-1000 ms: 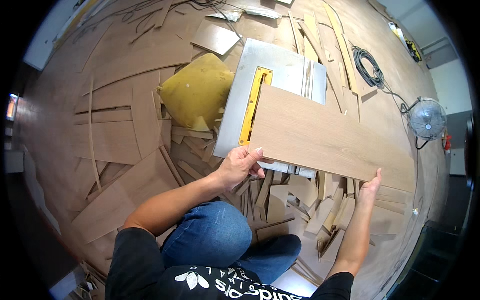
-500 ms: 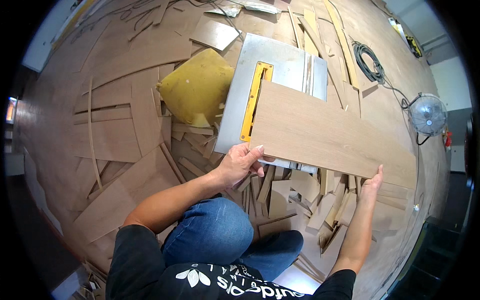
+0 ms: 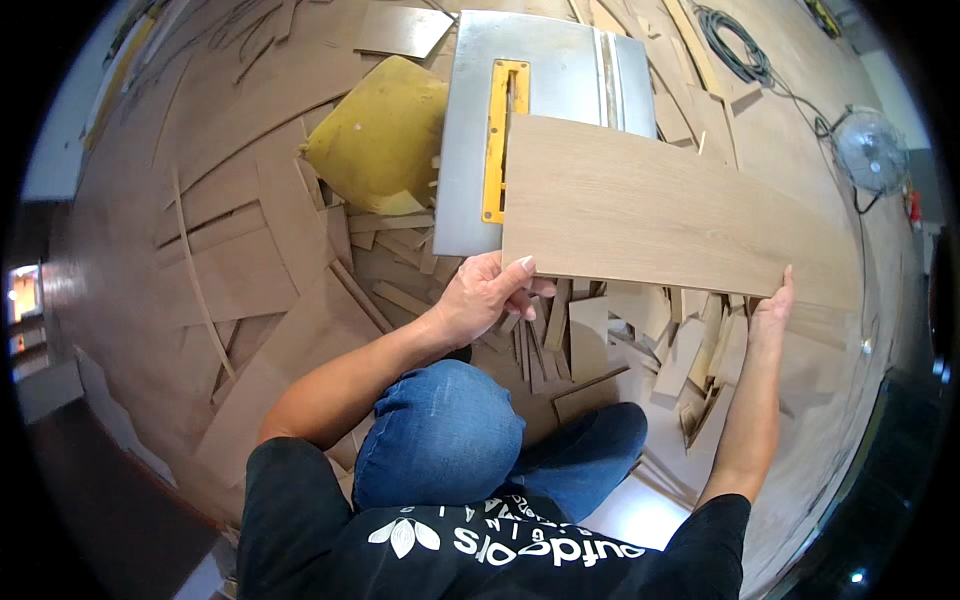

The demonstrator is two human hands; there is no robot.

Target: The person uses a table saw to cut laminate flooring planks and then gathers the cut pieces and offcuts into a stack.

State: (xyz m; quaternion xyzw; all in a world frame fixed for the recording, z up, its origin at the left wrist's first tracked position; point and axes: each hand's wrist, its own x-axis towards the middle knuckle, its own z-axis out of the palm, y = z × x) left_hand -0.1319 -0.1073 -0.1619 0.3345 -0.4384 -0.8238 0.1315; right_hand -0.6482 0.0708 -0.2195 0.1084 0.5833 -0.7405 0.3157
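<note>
My left hand point(image 3: 495, 292) grips the near-left corner of a long pale wooden plank point(image 3: 660, 205), thumb on top and fingers curled below. Farther along the same edge, my right hand point(image 3: 772, 305) holds the plank near its right part. The plank lies over the silver table saw point(image 3: 465, 130) and reaches well past its right side. Its left end is at the yellow blade insert point(image 3: 493, 190), covering part of the slot. No blade can be made out.
A yellow cushion-like object point(image 3: 370, 135) sits left of the saw. Wood offcuts point(image 3: 590, 340) and boards point(image 3: 240, 280) litter the floor around my bent knees point(image 3: 440, 430). At the right are a coiled cable point(image 3: 740, 50) and a fan point(image 3: 868, 150) with a trailing cord.
The saw, plank, both hands and surroundings sit higher in the picture, as the view has shifted. My grip and the plank's place on the saw look much the same.
</note>
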